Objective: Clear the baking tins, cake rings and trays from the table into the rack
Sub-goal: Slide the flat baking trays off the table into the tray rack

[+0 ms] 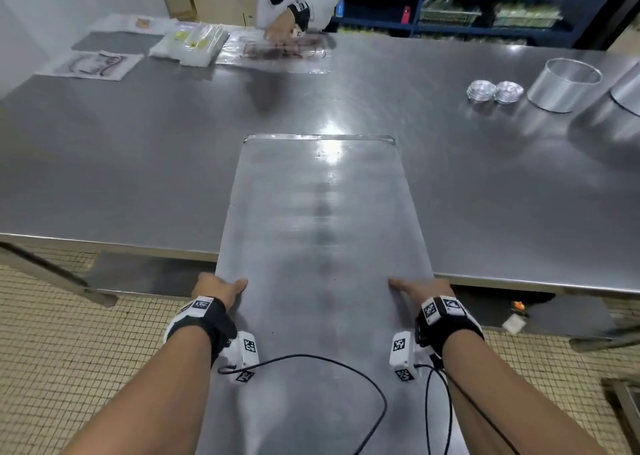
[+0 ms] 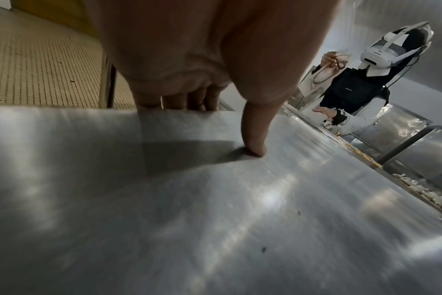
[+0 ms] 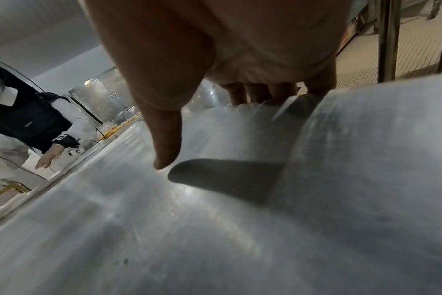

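Fingers (image 2: 179,97) of left hand (image 1: 216,288) curled under tray (image 1: 322,246) edge, thumb pressed flat on top; same clamp by right hand (image 1: 424,290) on opposite edge (fingers (image 3: 265,92) tucked beneath, thumb on top). Tray long and flat, far end resting on surface (image 1: 121,163), near end overhanging the tiled floor (image 1: 52,333). Off to the right on surface: two foil tins (image 1: 495,91) side by side, cake ring (image 1: 564,85) just beyond them. Across the surface, another person (image 1: 298,1) handling plastic bags (image 1: 190,44).
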Motion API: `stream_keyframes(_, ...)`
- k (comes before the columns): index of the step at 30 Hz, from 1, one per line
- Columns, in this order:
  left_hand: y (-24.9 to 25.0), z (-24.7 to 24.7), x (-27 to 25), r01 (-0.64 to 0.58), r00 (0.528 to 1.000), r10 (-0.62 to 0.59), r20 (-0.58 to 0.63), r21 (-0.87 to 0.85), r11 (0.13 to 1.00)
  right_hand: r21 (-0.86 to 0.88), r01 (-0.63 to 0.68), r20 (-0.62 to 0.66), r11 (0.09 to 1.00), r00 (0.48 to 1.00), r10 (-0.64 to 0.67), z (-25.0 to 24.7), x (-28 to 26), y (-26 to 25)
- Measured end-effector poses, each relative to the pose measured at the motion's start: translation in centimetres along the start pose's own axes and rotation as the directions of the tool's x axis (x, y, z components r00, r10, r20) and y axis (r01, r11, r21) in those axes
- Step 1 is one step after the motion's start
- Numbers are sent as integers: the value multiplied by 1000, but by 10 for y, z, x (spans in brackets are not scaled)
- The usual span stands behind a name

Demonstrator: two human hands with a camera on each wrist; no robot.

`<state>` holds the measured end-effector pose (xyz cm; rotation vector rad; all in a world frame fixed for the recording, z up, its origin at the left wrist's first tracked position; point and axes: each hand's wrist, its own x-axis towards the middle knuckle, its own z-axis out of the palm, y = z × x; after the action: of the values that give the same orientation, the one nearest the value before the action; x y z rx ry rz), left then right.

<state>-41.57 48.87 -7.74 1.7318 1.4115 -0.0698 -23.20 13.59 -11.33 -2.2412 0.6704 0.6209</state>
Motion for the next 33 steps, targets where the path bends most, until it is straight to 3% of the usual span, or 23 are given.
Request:
stream_keyframes(6, -5, 7, 11, 55, 998, -56, -1, -217, 975, 28, -24, 24, 999, 999, 23, -14, -51, -33)
stream_keyframes(10, 11, 9, 17, 64, 998, -63, 15, -248, 967, 183, -95, -6, 979, 995, 98, -12, -30, -24)
stream_keyframes(14, 39, 14, 22, 78, 997, -76, 18, -247, 966, 163, -121, -54, 979, 990, 132, -29, -55, -43)
stream_keyframes(19, 87, 29, 25, -6, 999, 16, 48, -205, 979, 221, -133, -135, 966, 977, 165, -60, -62, -50)
stream_keyframes(24, 141, 57, 6, -89, 981, 119, 156, -185, 979, 345, -136, -219, 929, 950, 221, -107, -68, -38)
stream_keyframes(29, 191, 105, -21, -174, 934, 221, 283, -180, 968, 583, -87, -275, 808, 914, 297, -162, -85, -7)
stream_keyframes(33, 242, 139, -79, -317, 873, 321, 367, -73, 946, 722, -21, -317, 691, 878, 358, -210, -107, 23)
